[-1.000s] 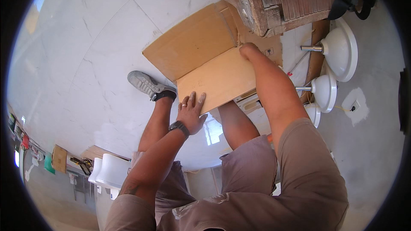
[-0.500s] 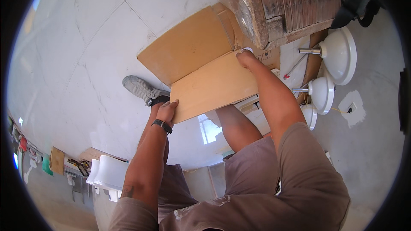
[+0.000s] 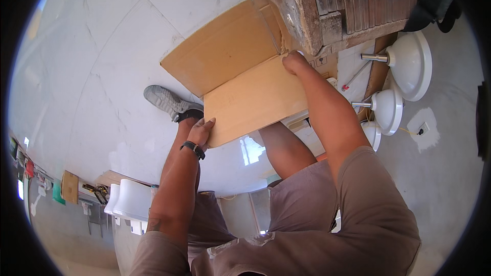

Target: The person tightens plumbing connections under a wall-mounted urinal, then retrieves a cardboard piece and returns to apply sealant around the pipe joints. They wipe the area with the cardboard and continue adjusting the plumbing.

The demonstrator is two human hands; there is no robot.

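The left hand (image 3: 201, 132) grasps the near left corner of the cardboard (image 3: 255, 105), thumb lying along the top face and the other fingers mostly hidden; its forearm rises nearly straight from below, a dark band (image 3: 193, 149) around the wrist. The right hand (image 3: 295, 63) sits farther out at the fold, knuckles up and fingers curled in; whether they clasp the cardboard or only press on it, I cannot tell. A small white thing (image 3: 300, 53) at its fingers is too small to make out. The right arm reaches up and leftward, elbow out. Between the two grips the cardboard's near panel spans, its other panel tilting up beyond them. A grey shoe (image 3: 170, 102) is just beyond the left grip; white basins (image 3: 410, 66) stand right of the right one.
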